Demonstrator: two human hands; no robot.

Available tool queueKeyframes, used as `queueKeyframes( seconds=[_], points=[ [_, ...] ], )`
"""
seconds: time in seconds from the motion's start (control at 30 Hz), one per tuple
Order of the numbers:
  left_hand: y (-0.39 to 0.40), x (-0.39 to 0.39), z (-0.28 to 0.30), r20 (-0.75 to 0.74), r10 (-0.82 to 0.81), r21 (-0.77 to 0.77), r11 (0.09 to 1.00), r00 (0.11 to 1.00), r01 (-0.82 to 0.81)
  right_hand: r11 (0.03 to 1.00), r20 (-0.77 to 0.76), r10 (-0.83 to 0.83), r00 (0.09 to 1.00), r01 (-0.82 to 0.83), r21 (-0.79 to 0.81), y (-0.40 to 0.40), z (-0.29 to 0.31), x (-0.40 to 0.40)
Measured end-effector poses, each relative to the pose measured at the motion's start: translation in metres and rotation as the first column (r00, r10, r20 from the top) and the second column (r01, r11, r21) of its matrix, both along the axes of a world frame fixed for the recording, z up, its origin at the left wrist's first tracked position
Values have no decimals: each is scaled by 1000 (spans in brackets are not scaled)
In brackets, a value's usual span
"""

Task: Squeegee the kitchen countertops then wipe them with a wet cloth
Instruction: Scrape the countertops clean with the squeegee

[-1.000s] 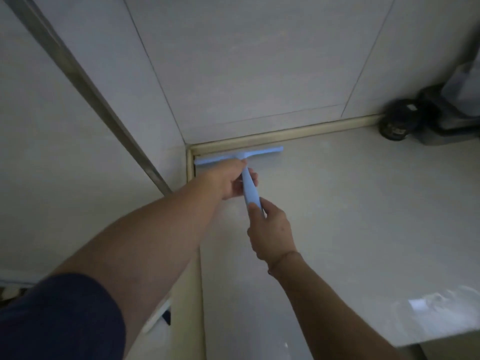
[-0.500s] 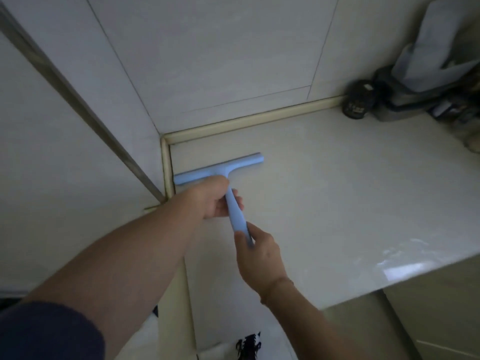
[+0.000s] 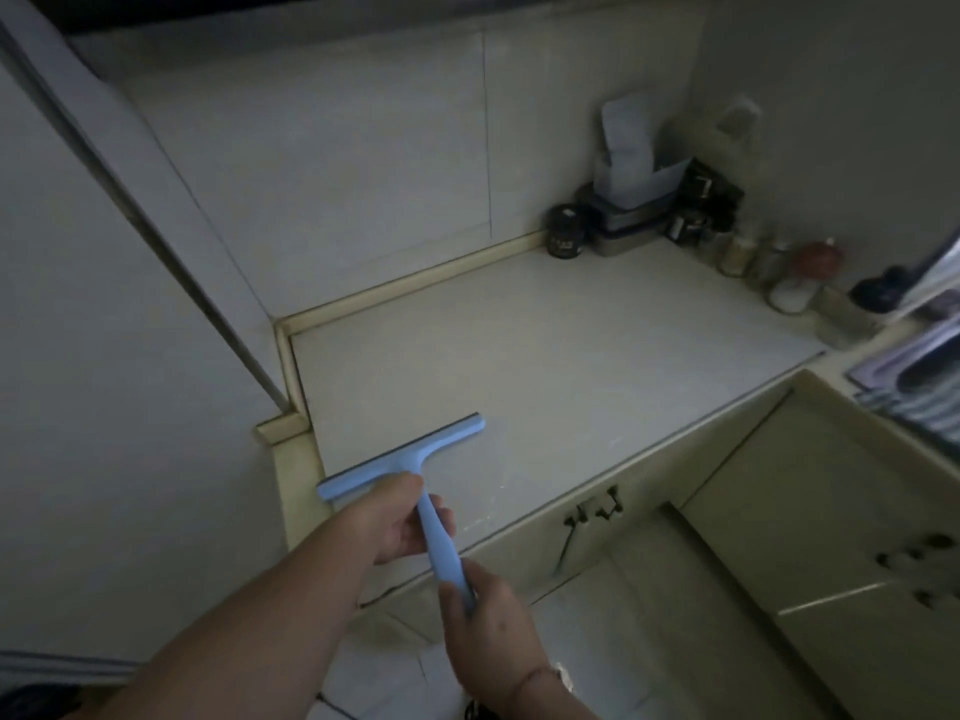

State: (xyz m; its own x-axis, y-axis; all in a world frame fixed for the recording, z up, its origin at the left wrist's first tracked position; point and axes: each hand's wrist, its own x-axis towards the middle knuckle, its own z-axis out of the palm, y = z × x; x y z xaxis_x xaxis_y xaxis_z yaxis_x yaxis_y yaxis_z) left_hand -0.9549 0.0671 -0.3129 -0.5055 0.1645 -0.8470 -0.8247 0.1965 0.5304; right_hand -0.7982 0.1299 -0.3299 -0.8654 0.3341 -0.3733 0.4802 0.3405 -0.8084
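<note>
Near the countertop (image 3: 545, 356) front edge, our left hand (image 3: 389, 517) and right hand (image 3: 488, 621) grip the squeegee (image 3: 410, 465), handle pointing toward us

A home kitchen, dimly lit. Shown by the pale stone desk (image 3: 597, 350) set into a corner of tiled walls (image 3: 363, 163), edged with a cream upstand (image 3: 415, 283). Also by the cream cupboard doors (image 3: 841, 517) with dark handles (image 3: 597, 509) below the front edge. Crowded at the far right corner: a dark jar (image 3: 566, 232), a lidded box (image 3: 628, 226) with paper sticking up, and a row of small bottles and jars (image 3: 769, 262). At the right edge, part of a steel sink (image 3: 919, 376). Tiled floor (image 3: 587, 631) below.
</note>
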Motion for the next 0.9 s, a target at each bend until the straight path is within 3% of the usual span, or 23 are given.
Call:
queueKeyframes(
  seconds=[0.2,0.3,0.37,0.5,0.63,0.77,0.9],
  points=[
    [22,16,11,-76,49,116,992,996,-40,996,-134,-4,991,-9,-91,26,20,8],
    [65,45,27,-159,-168,157,968,973,193,960,-228,-250,941,212,-181,55,33,34],
    [99,72,45,-227,-370,164,897,901,410,906,-258,-420,870,382,-184,78,36,62],
    [167,151,70,-335,-619,255,666,710,701,754,-299,-655,694,628,-194,120,51,131],
    [227,237,79,-402,-807,249,358,433,900,566,-282,-817,503,792,-229,150,62,212],
    [279,310,83,-405,-899,198,92,167,976,368,-250,-918,309,898,-241,171,73,292],
    [326,378,81,-376,-921,177,-175,-98,968,127,-207,-974,95,981,-145,190,73,366]
  ],
)
